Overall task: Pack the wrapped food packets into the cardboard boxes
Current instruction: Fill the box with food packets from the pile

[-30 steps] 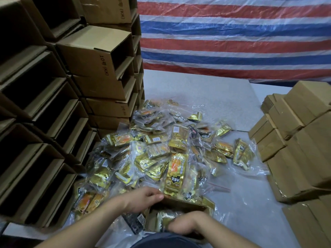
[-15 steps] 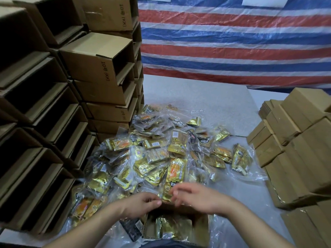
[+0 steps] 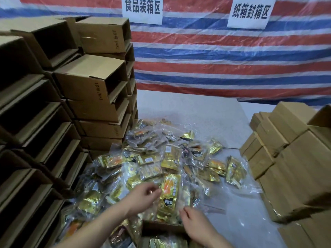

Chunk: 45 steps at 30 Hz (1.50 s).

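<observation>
A heap of gold foil food packets in clear wrap (image 3: 157,158) covers the table's middle. One long gold packet (image 3: 168,194) lies at the heap's near edge. My left hand (image 3: 143,196) hovers at that packet's left side, fingers loosely curled, with nothing clearly held. My right hand (image 3: 193,222) reaches to the packet's lower right corner, its fingertips at the clear wrap. Below both hands stands an open cardboard box (image 3: 161,227) with gold packets inside (image 3: 166,242).
Empty open cardboard boxes (image 3: 93,90) are stacked high along the left. Closed boxes (image 3: 295,167) are piled on the right. A striped tarp (image 3: 223,59) with two paper signs hangs behind the grey table (image 3: 197,113).
Both hands have moved forward from the open box's rim onto the near edge of the heap. The right hand came out of the box. The view has tilted upward.
</observation>
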Tool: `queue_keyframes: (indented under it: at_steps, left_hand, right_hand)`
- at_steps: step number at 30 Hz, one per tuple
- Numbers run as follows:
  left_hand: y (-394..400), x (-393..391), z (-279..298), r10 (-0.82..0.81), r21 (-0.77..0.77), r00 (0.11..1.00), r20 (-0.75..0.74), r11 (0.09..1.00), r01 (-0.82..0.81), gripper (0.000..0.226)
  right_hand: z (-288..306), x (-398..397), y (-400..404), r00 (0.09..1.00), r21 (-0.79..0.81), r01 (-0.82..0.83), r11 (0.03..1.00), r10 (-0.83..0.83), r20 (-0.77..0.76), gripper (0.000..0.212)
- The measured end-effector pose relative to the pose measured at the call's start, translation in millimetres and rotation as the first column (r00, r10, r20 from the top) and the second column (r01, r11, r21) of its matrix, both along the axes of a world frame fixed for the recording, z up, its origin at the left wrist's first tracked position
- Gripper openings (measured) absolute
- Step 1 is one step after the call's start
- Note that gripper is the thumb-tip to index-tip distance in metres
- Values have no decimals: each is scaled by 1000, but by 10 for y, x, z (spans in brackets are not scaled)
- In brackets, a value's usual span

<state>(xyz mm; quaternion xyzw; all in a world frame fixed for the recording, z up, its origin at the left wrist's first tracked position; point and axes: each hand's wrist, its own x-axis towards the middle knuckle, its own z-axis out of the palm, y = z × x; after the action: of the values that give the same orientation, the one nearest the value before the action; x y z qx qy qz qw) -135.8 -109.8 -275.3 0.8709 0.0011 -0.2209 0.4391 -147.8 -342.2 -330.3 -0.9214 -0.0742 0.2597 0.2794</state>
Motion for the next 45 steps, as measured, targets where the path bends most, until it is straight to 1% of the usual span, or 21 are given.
queue_keyframes:
  at_steps: [1, 2, 3, 5, 7, 9, 12, 16, 18, 20, 23, 25, 29, 32, 35, 37, 39, 41, 43, 44, 45]
  left_hand:
    - [-90, 147, 60, 75, 4, 995, 65, 997, -75, 12]
    - [-179, 313, 98, 138, 23, 981, 134, 990, -143, 17]
    - [-271, 489, 125, 175, 66, 964, 199, 979, -192, 31]
    - [-446, 833, 153, 157, 221, 948, 277, 950, -222, 65]
    - [-606, 1120, 153, 124, 340, 960, 252, 917, -208, 87]
    - [-746, 1344, 109, 112, 437, 981, 161, 883, -173, 100]
    - [-890, 1497, 15, 72, 555, 995, 64, 826, -95, 105]
    - [-899, 1453, -126, 28, 636, 999, 17, 771, -32, 93]
    - [-897, 1403, -153, 90, 583, 996, 14, 809, -81, 84]
    - [-919, 1380, -153, 164, 483, 986, 26, 862, -156, 72]
    - [-923, 1403, -98, 279, 306, 960, -21, 916, -259, 77]
    - [-879, 1415, -23, 333, 212, 941, -64, 926, -313, 85]
    - [-729, 1401, 116, 317, 55, 944, -90, 948, -314, 99]
    - [-555, 1308, 199, 312, -47, 945, -93, 947, -318, 85]
    - [-385, 1171, 281, 324, -200, 938, -123, 918, -344, 69]
    - [-299, 1050, 331, 344, -311, 931, -120, 878, -364, 63]
    - [-233, 931, 404, 333, -373, 937, -109, 859, -349, 64]
    - [-188, 863, 447, 342, -420, 934, -107, 835, -354, 68]
    - [-159, 795, 536, 338, -511, 931, -134, 781, -357, 61]
    - [-159, 758, 601, 326, -567, 934, -148, 745, -350, 53]
    - [-175, 713, 683, 304, -621, 940, -154, 711, -332, 44]
  right_hand:
    - [-19, -9, 9, 1000, 19, 29, 999, -29, 0, 38]
    - [-40, -11, 12, 999, 34, 49, 998, -49, -1, 38]
    - [-60, -9, 7, 998, 48, 61, 997, -61, -5, 38]
    - [-97, -5, -7, 997, 73, 70, 995, -69, -19, 37]
    - [-134, 3, -20, 996, 79, 79, 994, -75, -42, 38]
    - [-159, 16, -40, 994, 95, 100, 990, -95, -63, 39]
    - [-152, 13, -63, 988, 143, 153, 978, -147, -54, 44]
    - [-158, -37, -79, 980, 147, 199, 969, -193, -56, 45]
    - [-168, -52, -92, 978, 161, 205, 966, -194, -78, 44]
    - [-172, -51, -103, 974, 171, 218, 961, -203, -97, 44]
    - [-188, -57, -98, 972, 173, 224, 959, -207, -112, 44]
    - [-202, -63, -93, 966, 189, 241, 952, -217, -137, 43]
    - [-239, -53, -97, 951, 225, 285, 932, -244, -192, 39]
    - [-224, -54, -104, 947, 237, 291, 927, -244, -209, 37]
    - [-254, -75, -143, 938, 230, 309, 923, -256, -232, 48]
    - [-242, -50, -170, 927, 208, 345, 915, -296, -231, 48]
    - [-135, 24, -159, 907, 220, 405, 887, -361, -217, 49]
    - [49, 142, -116, 883, 248, 470, 847, -451, -133, 45]
    - [304, 290, -36, 833, 379, 523, 763, -551, -41, 34]
    - [456, 377, 22, 809, 476, 535, 698, -586, -50, 31]
    - [602, 466, 87, 798, 565, 536, 627, -595, -98, 30]
